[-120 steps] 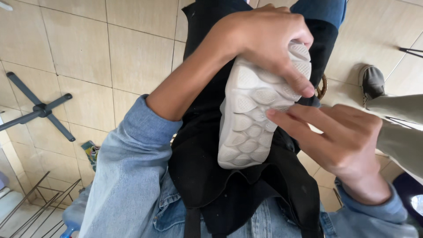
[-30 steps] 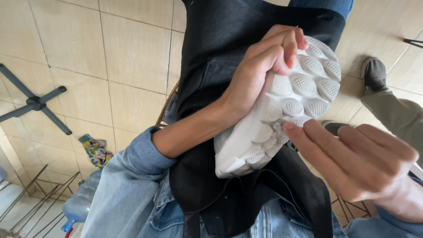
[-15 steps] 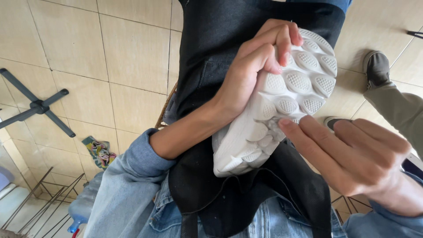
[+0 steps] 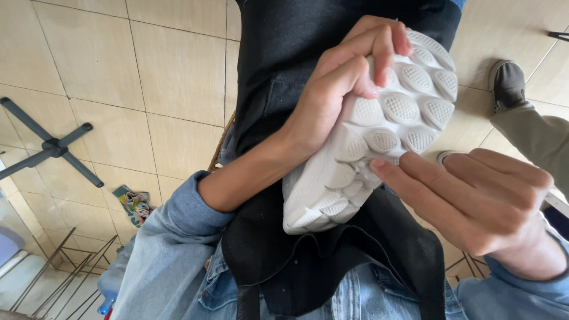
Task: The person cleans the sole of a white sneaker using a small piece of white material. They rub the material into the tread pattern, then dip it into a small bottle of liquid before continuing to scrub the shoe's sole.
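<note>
A white shoe (image 4: 379, 130) is gripped, sole up, by the left hand (image 4: 344, 83); its sole is touched by fingertips of the right hand (image 4: 486, 201). A black apron (image 4: 332, 261) is seen beneath both hands.

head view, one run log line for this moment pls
left hand: grips white shoe, sole up | right hand: fingertips on sole | under: black apron | floor: tan tiles

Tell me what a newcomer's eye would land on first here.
First, the white shoe at centre, its lugged sole turned up towards the camera. The left hand grips it from the left with fingers curled over the sole, and the right hand presses its fingertips on the sole's lower right edge. Behind them hangs a black apron over beige floor tiles.
</note>
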